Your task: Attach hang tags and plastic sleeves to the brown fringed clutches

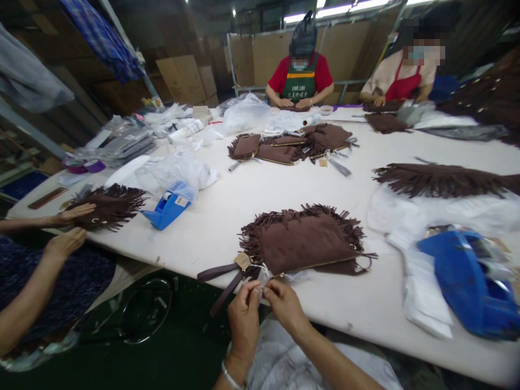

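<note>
A brown wrist strap (pixel 223 293) and a square tan tag (pixel 242 261) lie to the left of and beyond the left hand (pixel 244 314). To their right, the brown fringed bag (pixel 306 245) lies flat on the white table (pixel 203 227), just beyond both hands, with its body mostly ahead of and to the right of the right hand (pixel 287 307). Its fringe fans out along the far side, and a small gold zip pull (pixel 281 275) shows near the right fingertips.

At far left, a co-worker's hands (pixel 67 238) are at another fringed bag (pixel 108 208), with a blue tape dispenser (pixel 167 210) beside it. White tabletop runs from that dispenser to the bag in front. The near edge slants down toward the right; the strap overhangs it, and both hands are at it. A heap of brown bags (pixel 284 147) lies farther back. White plastic (pixel 424 300) and a larger blue dispenser (pixel 459 276) bound the right side.

The left hand's thumb and forefinger pinch a pale strip (pixel 260 293), while its other fingers curl. The right hand's thumb and forefinger press together just beside them; whether they also grip the strip is too small to tell.
</note>
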Demonstrator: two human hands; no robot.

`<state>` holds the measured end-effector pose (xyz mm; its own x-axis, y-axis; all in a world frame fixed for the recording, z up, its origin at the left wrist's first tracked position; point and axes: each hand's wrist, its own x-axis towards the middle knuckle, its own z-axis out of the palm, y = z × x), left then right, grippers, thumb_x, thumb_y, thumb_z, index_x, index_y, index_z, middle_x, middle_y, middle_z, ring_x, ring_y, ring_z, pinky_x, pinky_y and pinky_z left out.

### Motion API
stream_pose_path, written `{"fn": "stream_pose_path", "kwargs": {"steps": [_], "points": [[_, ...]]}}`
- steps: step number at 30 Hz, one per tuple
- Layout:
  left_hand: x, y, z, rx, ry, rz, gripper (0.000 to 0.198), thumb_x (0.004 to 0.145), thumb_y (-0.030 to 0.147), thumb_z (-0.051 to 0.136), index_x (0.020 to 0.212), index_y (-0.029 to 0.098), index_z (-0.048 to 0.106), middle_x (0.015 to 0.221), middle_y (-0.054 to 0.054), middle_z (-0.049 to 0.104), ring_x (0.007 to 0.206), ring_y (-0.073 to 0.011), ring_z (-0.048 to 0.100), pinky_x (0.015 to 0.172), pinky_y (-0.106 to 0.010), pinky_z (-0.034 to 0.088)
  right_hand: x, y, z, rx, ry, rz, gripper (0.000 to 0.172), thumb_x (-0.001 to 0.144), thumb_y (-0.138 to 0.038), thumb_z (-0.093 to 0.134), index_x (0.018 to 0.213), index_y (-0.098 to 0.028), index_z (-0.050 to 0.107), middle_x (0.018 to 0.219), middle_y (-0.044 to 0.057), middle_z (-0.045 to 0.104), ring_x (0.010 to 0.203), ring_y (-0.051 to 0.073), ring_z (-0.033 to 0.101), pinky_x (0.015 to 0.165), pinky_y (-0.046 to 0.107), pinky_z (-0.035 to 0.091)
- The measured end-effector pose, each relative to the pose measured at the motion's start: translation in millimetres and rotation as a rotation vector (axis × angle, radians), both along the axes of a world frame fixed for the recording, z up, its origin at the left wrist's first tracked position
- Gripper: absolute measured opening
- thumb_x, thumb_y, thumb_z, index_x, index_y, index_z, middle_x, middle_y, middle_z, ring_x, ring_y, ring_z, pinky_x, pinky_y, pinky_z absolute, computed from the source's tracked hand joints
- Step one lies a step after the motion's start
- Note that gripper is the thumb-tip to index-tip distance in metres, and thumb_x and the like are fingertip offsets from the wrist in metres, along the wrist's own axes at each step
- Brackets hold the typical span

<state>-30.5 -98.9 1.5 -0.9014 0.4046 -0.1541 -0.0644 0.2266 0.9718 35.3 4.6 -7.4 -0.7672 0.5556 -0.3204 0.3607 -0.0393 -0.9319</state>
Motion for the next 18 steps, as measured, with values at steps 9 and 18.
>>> {"fn": "stream_pose_path", "kwargs": {"steps": [9, 18], "points": [[2.6, -13.0, -26.9, -0.276, 0.918, -0.282, 0.033, 0.089, 0.009, 0.046, 0.117, 0.019, 0.060, 0.115, -0.009, 0.068, 0.108, -0.0199, 0.062, 0.094, -0.034, 0.050, -12.2, -3.7, -9.7, -0.445, -0.008, -0.172, 0.054, 0.063, -0.070, 0.060, 0.060, -0.016, 0.056, 0.043, -0.007, 0.037, 0.039, 0.006, 0.032, 0.040, 0.020, 0.025], [19.1, -1.2, -16.1, -0.303, 0.341, 0.025, 0.023, 0.090, 0.031, 0.051, 0.106, 0.023, 0.065, 0.110, -0.007, 0.070, 0.103, -0.0228, 0.064, 0.092, -0.035, 0.048, -15.6, -12.2, -17.3, -0.477, 0.129, -0.274, 0.046, 0.065, -0.060, 0.065, 0.062, -0.015, 0.057, 0.052, -0.004, 0.042, 0.047, 0.007, 0.032, 0.041, 0.020, 0.023]]}}
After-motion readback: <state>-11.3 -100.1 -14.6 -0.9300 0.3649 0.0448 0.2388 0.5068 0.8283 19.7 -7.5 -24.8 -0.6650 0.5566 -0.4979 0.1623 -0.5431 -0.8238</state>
